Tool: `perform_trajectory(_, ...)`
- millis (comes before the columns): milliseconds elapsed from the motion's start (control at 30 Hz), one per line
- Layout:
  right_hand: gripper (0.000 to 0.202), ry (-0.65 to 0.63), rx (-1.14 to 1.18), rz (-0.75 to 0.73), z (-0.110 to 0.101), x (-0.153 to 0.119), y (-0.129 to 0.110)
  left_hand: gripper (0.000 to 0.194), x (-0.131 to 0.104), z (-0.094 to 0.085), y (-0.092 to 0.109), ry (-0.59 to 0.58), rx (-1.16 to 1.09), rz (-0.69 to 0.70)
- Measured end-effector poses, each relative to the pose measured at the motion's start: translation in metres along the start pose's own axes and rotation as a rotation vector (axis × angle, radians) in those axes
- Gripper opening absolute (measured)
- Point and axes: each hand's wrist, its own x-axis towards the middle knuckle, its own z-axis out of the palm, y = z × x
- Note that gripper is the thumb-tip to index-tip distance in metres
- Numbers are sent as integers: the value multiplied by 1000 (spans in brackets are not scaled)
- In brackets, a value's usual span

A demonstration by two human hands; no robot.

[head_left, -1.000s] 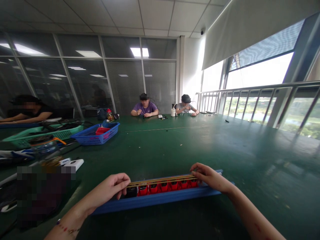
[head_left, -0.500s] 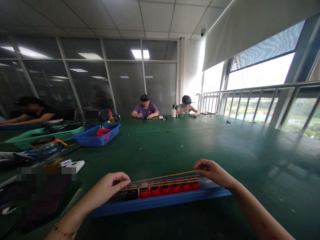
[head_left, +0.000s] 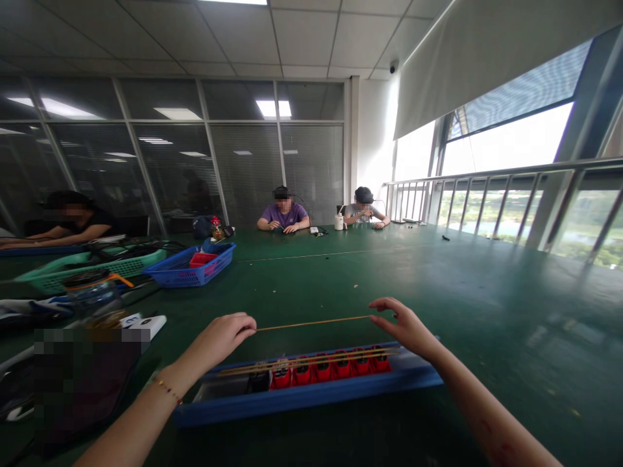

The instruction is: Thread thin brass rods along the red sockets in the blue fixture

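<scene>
A thin yellowish wooden stick [head_left: 311, 323] is held level above the table, just beyond a long blue tray [head_left: 302, 397]. Its left end is pinched by my left hand [head_left: 224, 334], fingers closed. At the other end, my right hand [head_left: 406, 327] has thumb and forefinger spread apart, the stick's tip at or very near the thumb. Several similar sticks [head_left: 321, 359] lie lengthwise across the tray. Under them stands a row of red holders [head_left: 302, 374] with dark contents, and a black one [head_left: 259, 381] at the left end.
To the left are a blue basket [head_left: 189, 275] with a red box, a green basket [head_left: 48, 279] with cables, a lidded jar [head_left: 92, 292] and a white object [head_left: 154, 327]. Co-workers sit at the table's far side and far left.
Both hands have moved up and away from the tray, carrying one stick off the others. My right hand's thumb and forefinger have spread apart.
</scene>
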Motion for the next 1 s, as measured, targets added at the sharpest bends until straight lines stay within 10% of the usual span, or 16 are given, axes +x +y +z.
perform_trajectory(433, 29, -476, -5, 14, -16, -22, 6, 13, 42, 46, -34, -190, 68, -81)
perform_trajectory(733, 32, -433, 55, 3, -13, -22, 8, 21, 34, 38, -28, -182, 9, -84)
perform_trajectory(1000, 38, -145, 238, 161, -11, -13, 11, 30, -19, 8, -9, 154, -99, -116)
